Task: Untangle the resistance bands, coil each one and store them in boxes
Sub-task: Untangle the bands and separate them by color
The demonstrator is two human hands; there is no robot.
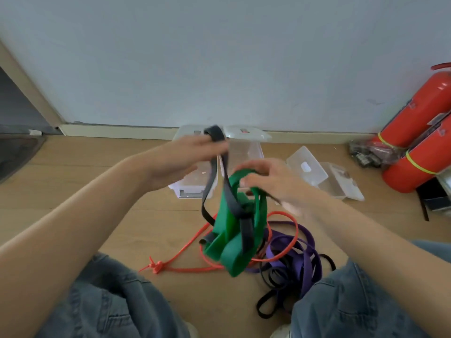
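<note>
My left hand [192, 154] is raised above the floor and holds a black band [214, 136] looped over its fingers. That black band hangs down and winds through a wide green band [231, 240]. My right hand [266, 176] grips the top loop of the green band. Both bands dangle over a tangle on the wooden floor: a thin orange band [185, 248] with a knot, purple bands [297, 257] and another black band [271, 301]. Clear plastic boxes [190, 189] stand open behind my hands.
Another clear box with its lid [327, 176] lies to the right. Two red fire extinguishers [415, 142] lean on the wall at far right, beside a dark box [436, 198]. My knees in jeans [109, 301] frame the tangle. A grey wall runs behind.
</note>
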